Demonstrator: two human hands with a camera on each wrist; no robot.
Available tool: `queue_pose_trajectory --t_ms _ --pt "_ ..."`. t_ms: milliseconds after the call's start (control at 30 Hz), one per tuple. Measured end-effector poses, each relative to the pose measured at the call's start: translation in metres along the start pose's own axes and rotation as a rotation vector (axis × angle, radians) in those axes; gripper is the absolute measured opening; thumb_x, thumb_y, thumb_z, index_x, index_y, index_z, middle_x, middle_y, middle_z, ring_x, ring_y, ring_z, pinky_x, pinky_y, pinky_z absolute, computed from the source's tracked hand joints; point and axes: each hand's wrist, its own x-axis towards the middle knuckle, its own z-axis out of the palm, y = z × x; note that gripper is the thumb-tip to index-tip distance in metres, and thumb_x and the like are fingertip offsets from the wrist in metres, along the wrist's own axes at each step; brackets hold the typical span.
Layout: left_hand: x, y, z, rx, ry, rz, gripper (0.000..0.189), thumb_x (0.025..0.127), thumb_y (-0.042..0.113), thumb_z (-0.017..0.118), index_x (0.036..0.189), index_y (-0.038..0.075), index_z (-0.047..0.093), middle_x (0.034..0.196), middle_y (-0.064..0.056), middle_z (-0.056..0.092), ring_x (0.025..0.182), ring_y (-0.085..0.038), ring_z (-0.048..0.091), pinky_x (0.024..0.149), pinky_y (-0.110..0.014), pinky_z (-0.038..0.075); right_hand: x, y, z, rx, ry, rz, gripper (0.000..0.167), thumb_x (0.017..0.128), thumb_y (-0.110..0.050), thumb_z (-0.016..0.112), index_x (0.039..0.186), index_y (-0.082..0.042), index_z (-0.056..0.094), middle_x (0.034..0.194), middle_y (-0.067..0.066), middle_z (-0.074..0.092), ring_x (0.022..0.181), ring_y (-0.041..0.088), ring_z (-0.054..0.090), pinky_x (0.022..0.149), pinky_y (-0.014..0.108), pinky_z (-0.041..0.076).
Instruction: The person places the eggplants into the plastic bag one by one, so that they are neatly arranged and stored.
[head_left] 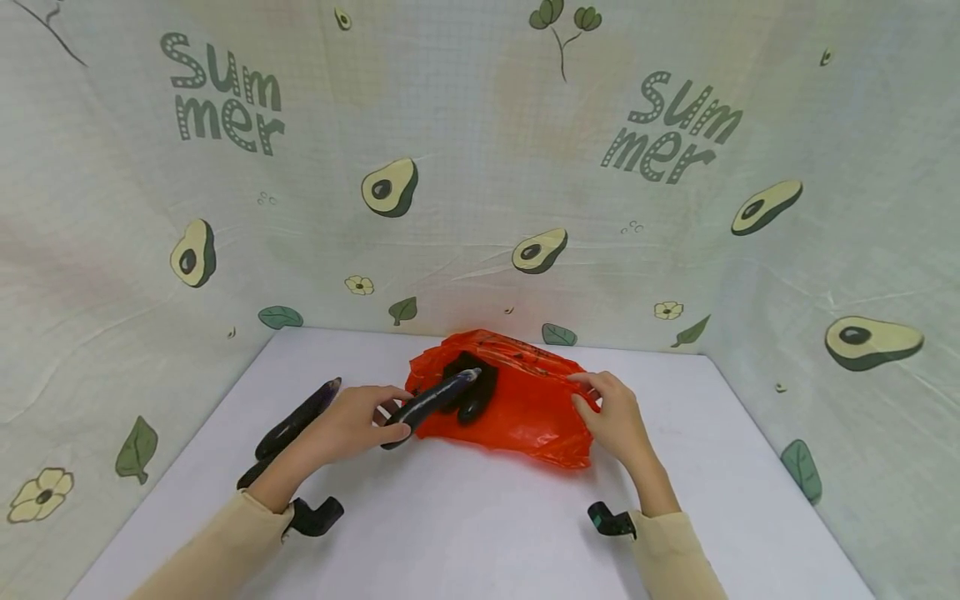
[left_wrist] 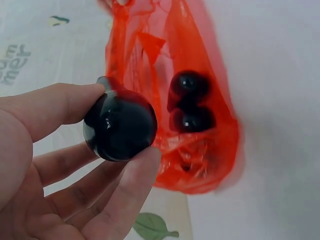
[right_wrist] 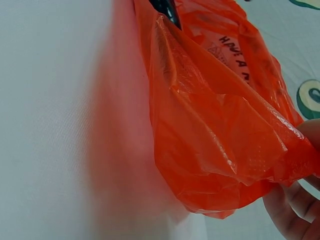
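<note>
My left hand (head_left: 352, 427) grips a dark purple eggplant (head_left: 429, 407) near one end, thumb on one side and fingers on the other. The eggplant slants up to the right, its far end overlapping the opening of a red plastic bag (head_left: 528, 417). Two more eggplants (left_wrist: 192, 102) lie inside the bag, their rounded ends showing in the left wrist view. At the bag's right end, my right hand (head_left: 611, 415) pinches the thin plastic between thumb and fingers. In the right wrist view the bag (right_wrist: 215, 145) hangs in folds from those fingers.
On the white table (head_left: 480, 533), left of my left forearm, lie dark eggplants (head_left: 296, 423), partly hidden by that arm. A pale cloth with avocado prints (head_left: 390, 187) stands behind and along both sides. Black camera mounts (head_left: 318, 517) stick out from both wrists.
</note>
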Motion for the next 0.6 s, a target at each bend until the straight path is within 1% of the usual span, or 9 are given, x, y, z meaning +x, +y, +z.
queue_pose_trajectory --t_ms 100,200,333,500,600 --pt "0.007 0.008 0.009 0.002 -0.01 -0.005 0.045 0.092 0.024 0.084 0.134 0.01 0.071 0.097 0.0 0.071 0.085 -0.017 0.064 0.065 -0.032 0.055 0.0 0.001 0.001 -0.005 0.003 -0.008 0.032 0.098 -0.006 0.075 0.129 -0.009 0.073 0.107 0.011 0.068 0.096 0.025 0.062 0.083 0.042 0.063" --pt "0.015 0.015 0.02 0.0 -0.003 -0.033 0.045 0.091 0.023 0.085 0.133 0.011 0.072 0.091 0.0 0.068 0.082 -0.018 0.061 0.064 -0.032 0.054 0.0 0.001 0.002 -0.011 0.004 -0.017 0.031 0.098 -0.006 0.075 0.129 -0.01 0.073 0.107 0.01 0.068 0.096 0.025 0.062 0.083 0.041 0.063" --pt "0.028 0.022 0.039 -0.016 0.012 -0.047 0.044 0.091 0.022 0.085 0.131 0.01 0.072 0.092 -0.001 0.068 0.084 -0.019 0.06 0.064 -0.031 0.055 -0.001 0.0 0.003 -0.018 0.005 -0.014 0.031 0.097 -0.006 0.076 0.128 -0.011 0.074 0.106 0.009 0.068 0.094 0.024 0.062 0.082 0.038 0.062" --pt "0.044 0.029 0.066 -0.048 0.043 -0.026 0.042 0.091 0.023 0.085 0.129 0.01 0.072 0.1 -0.003 0.07 0.091 -0.019 0.061 0.067 -0.031 0.057 -0.001 -0.001 0.003 -0.017 0.0 -0.014 0.032 0.097 -0.006 0.076 0.128 -0.011 0.074 0.105 0.009 0.067 0.093 0.023 0.061 0.081 0.036 0.061" --pt "0.054 0.033 0.079 -0.056 0.054 -0.011 0.042 0.091 0.023 0.084 0.128 0.008 0.072 0.098 -0.005 0.069 0.09 -0.02 0.06 0.067 -0.032 0.055 -0.001 -0.001 0.003 -0.022 0.0 -0.015 0.031 0.097 -0.007 0.076 0.128 -0.011 0.074 0.105 0.009 0.067 0.093 0.023 0.061 0.08 0.034 0.061"
